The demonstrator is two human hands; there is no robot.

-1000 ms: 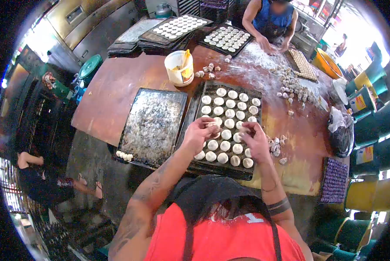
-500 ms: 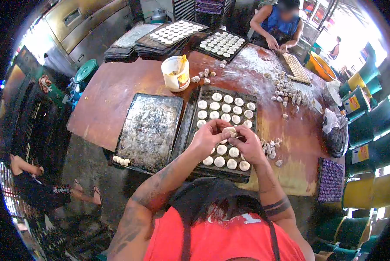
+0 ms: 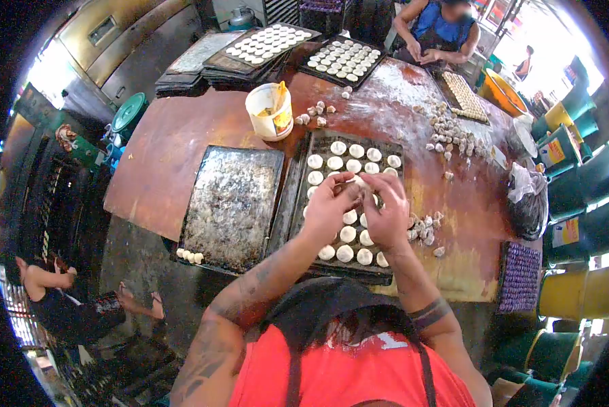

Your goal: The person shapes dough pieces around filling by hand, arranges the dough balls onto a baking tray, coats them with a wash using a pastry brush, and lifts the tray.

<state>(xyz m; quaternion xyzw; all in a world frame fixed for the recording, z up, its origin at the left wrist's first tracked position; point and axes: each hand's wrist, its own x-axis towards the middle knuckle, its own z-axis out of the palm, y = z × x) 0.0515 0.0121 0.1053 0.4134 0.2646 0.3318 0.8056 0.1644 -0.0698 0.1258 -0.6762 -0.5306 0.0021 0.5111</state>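
My left hand and my right hand meet above a dark baking tray. Between their fingertips is a small piece of dough, mostly covered by the fingers. Both hands are closed in a pinch around it. Rows of flat, round pale dough pieces lie on the tray, some hidden under my hands. Just right of the tray sits a cluster of small floury dough lumps.
To the left lies a worn baking tray with a few small dough bits at its near corner. A white bucket with yellow filling stands behind. Across the table, a person works beside a filled tray. Purple pieces fill a tray at right.
My hands have drawn closer together, and the dough between them is now more covered by my fingers. The person across the table has shifted both hands leftward, and the seated person at left has moved.
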